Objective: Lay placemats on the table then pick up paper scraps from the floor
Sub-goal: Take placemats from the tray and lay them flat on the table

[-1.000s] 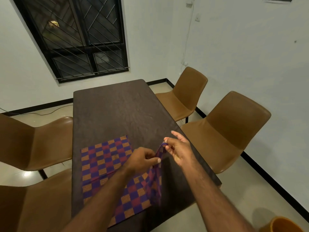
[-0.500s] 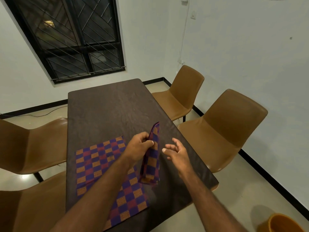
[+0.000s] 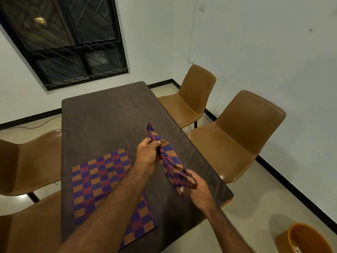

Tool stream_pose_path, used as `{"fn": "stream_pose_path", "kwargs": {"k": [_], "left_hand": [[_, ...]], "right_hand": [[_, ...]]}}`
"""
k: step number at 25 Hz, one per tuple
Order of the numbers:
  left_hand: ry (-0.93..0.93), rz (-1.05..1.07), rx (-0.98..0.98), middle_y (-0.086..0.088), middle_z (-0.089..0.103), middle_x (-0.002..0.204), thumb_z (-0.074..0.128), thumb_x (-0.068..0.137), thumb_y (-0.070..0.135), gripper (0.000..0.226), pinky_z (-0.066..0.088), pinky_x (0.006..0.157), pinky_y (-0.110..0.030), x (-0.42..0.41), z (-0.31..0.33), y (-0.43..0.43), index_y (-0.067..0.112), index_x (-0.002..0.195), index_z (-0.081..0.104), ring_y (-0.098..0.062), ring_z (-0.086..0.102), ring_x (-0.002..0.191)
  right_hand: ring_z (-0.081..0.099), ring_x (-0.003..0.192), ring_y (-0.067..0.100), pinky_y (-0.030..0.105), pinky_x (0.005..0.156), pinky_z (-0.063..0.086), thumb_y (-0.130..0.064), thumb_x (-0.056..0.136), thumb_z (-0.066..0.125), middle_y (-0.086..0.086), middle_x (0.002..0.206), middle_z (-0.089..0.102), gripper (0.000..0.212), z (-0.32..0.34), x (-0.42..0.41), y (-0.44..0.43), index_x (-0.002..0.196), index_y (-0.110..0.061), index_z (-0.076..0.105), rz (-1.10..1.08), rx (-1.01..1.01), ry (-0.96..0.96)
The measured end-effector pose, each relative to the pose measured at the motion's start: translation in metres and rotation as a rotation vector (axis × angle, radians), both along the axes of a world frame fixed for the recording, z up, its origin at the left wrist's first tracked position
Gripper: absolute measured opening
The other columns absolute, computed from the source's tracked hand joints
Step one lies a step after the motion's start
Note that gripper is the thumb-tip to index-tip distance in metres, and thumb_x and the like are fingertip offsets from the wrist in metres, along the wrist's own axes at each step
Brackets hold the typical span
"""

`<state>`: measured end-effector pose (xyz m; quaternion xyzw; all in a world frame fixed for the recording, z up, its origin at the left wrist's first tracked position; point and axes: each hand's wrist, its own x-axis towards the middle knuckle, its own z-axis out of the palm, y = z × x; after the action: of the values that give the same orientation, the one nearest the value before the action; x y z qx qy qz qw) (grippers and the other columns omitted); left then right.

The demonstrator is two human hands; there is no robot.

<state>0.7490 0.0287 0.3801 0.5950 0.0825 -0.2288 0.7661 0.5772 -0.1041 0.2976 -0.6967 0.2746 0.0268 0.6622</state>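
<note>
Two placemats, one flat placemat (image 3: 102, 181) on table (image 3: 102, 115), left hand (image 3: 147, 156), right hand (image 3: 197, 187) gripping folded placemat (image 3: 169, 157), four chairs

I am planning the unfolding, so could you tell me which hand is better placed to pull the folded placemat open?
Probably the right hand: it grips the folded placemat's near, free end on the table's bare side, while the left hand pinches mid-fold as anchor.

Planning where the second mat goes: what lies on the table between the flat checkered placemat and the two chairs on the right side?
In the head view, only bare dark tabletop; the folded checkered placemat hangs above it.
</note>
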Motion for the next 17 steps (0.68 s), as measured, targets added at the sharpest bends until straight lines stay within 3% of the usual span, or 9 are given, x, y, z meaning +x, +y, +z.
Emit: {"fn": "stream_pose_path", "kwargs": {"k": [2,3,5,10,14,17], "left_hand": [[0.012,0.01,0.012,-0.005,0.076,0.082,0.059,0.099,0.007,0.009,0.062,0.068,-0.039,0.003,-0.005,-0.004,0.011,0.104,0.066,-0.02,0.076,0.073],[0.013,0.014,0.032,-0.006,0.077,0.085,0.058,0.1,0.008,0.009,0.062,0.068,-0.039,0.005,-0.008,-0.005,0.012,0.104,0.066,-0.021,0.076,0.075],[0.022,0.029,0.069,-0.006,0.079,0.091,0.057,0.102,0.009,0.012,0.062,0.066,-0.039,0.011,-0.017,-0.001,0.015,0.106,0.066,-0.023,0.078,0.08],[0.065,0.03,0.063,-0.006,0.08,0.1,0.054,0.103,0.008,0.018,0.061,0.062,-0.038,0.009,-0.067,0.009,0.017,0.11,0.068,-0.025,0.078,0.087],[0.163,-0.005,0.455,-0.017,0.075,0.103,0.061,0.102,0.012,0.007,0.064,0.06,-0.046,-0.016,-0.14,0.023,0.011,0.109,0.061,-0.032,0.077,0.08],[0.096,-0.191,0.932,-0.008,0.072,0.092,0.067,0.098,0.02,0.025,0.064,0.06,-0.041,-0.043,-0.174,0.043,0.013,0.118,0.052,-0.025,0.074,0.071]], "right_hand": [[0.066,0.112,0.01,0.027,0.088,0.057,-0.011,0.091,0.071,-0.008,0.119,0.07,0.052,0.001,0.007,-0.013,0.14,-0.022,0.056,-0.167,-0.203,0.031],[0.065,0.115,0.012,0.027,0.09,0.056,-0.011,0.093,0.068,-0.004,0.122,0.07,0.046,0.001,0.012,-0.024,0.137,-0.02,0.059,-0.225,-0.33,0.027],[0.064,0.114,0.011,0.029,0.096,0.054,-0.007,0.094,0.066,0.0,0.123,0.07,0.04,0.004,0.022,-0.049,0.133,-0.017,0.064,-0.276,-0.588,-0.036],[0.067,0.098,0.013,0.027,0.085,0.056,-0.01,0.092,0.069,0.002,0.116,0.068,0.035,-0.005,0.037,-0.089,0.125,-0.021,0.069,-0.19,-1.026,-0.172],[0.067,0.099,0.018,0.03,0.086,0.054,-0.008,0.088,0.065,-0.001,0.11,0.071,0.038,-0.061,0.015,-0.082,0.12,-0.027,0.07,0.036,-1.044,-0.088],[0.064,0.109,0.014,0.029,0.093,0.052,-0.016,0.093,0.059,-0.009,0.116,0.071,0.036,-0.099,-0.006,-0.075,0.124,-0.035,0.066,0.169,-0.979,0.037]]}}
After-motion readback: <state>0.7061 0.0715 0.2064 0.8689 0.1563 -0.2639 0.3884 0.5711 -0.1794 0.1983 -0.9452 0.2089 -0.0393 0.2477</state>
